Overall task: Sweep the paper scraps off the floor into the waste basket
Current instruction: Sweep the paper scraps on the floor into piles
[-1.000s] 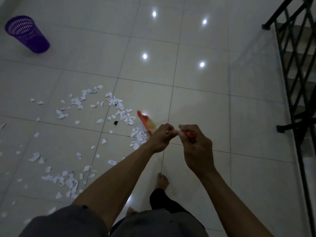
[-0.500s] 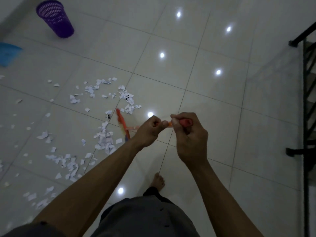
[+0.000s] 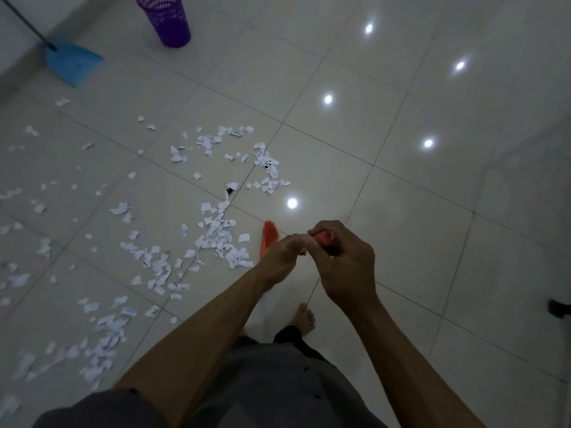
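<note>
From my seat, nearest the camera are grey shorts (image 3: 272, 393) and one bare foot (image 3: 304, 319) on the pale tiled floor (image 3: 417, 242). Both forearms reach out towards 12 o'clock, and the hands meet knuckle to knuckle above the foot.

My right hand (image 3: 346, 267) is curled round the red top end of the broom (image 3: 268, 239). The left hand (image 3: 279, 254) is closed as well, just beside the right at its 9 o'clock, its fingers wrapped on the same stick as far as I can tell. The stick itself is almost wholly hidden by the fists. Its long axis runs steeply down and away from me, tipped towards 10 o'clock, ending in the orange head just beyond the left hand. That head is a narrow strip, lengthways roughly 12 to 6 o'clock, blurred.

The paper scraps (image 3: 219, 236) lie thickest just beside the head at its 9 o'clock, with looser drifts spread from 7 o'clock round to 11 o'clock across several tiles.

Further out, at 10 o'clock, a blue dustpan (image 3: 72, 61) lies flat on the floor by the wall, its dark handle slanting up out of view. At 11 o'clock the purple waste basket (image 3: 168, 21) stands upright — well apart from the scraps.
</note>
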